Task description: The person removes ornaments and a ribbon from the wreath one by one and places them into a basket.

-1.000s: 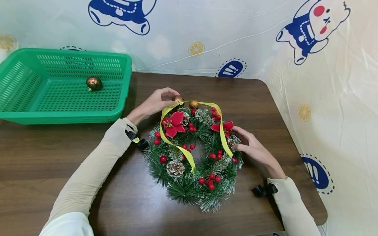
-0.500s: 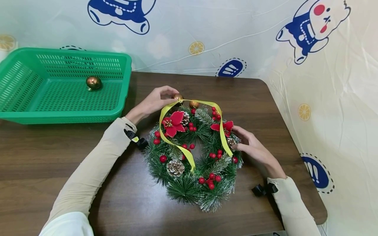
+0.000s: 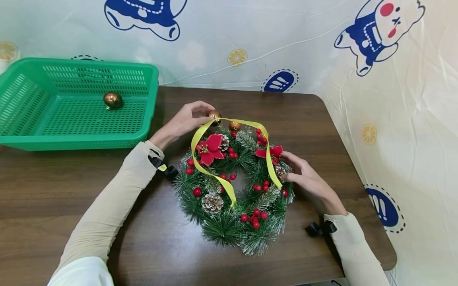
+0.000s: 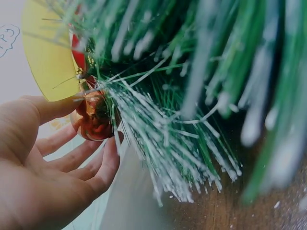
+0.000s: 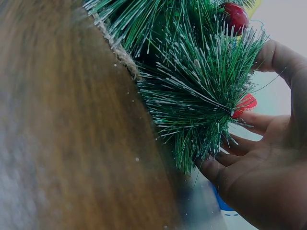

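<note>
Wreath point(image 3: 247, 161) lies on the table point(image 3: 293, 119), left hand point(image 3: 184, 121) pinching 1 bauble point(image 3: 214, 114) at its far edge, right hand point(image 3: 310, 180) curling its fingers round the wreath's right side.

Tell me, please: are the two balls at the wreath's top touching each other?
Apart. The head view shows a gap between the left ball, at the left hand, and the right ball.

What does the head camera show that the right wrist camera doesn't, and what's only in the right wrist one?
Only the head view shows the green basket and the left hand holding a shiny ball. Only the right wrist view shows a beige cord along the wreath's edge. Both show the wreath, red berries, right hand and brown table.
</note>
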Motion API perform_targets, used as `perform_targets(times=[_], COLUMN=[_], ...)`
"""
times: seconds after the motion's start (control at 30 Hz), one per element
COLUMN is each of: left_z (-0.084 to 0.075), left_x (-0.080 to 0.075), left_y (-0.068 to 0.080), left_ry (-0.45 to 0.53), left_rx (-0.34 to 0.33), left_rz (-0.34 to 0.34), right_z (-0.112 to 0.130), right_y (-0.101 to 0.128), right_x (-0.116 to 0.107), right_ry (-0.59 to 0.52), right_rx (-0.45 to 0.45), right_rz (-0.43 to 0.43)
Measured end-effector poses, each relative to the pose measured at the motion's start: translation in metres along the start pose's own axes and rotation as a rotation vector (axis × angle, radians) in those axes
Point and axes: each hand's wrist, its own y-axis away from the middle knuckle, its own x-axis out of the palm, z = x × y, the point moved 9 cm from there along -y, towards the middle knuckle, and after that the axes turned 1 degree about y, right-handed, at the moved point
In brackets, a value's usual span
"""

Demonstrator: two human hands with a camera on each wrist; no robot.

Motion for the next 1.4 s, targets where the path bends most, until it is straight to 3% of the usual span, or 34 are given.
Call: perform_targets(times=[0.33,0.77,1.4], left_z=[-0.003,-0.01,-0.009], left_x=[-0.003,-0.01,-0.02], left_y=[0.0,0.001,0.002], left_ry=[0.011,0.017,-0.071], left_rx=[0.007,0.073,0.041], left_rz=[-0.023,-0.089,-0.188], right_z=[0.0,-0.001,-0.003], right_y=[0.0,0.001,0.001], right_x=[0.0,-0.001,-0.002], right_ry=[-0.003,0.005,0.021], right_rx=[0.004,-0.014,-0.015], right_rz=[-0.005,0.013,0.007])
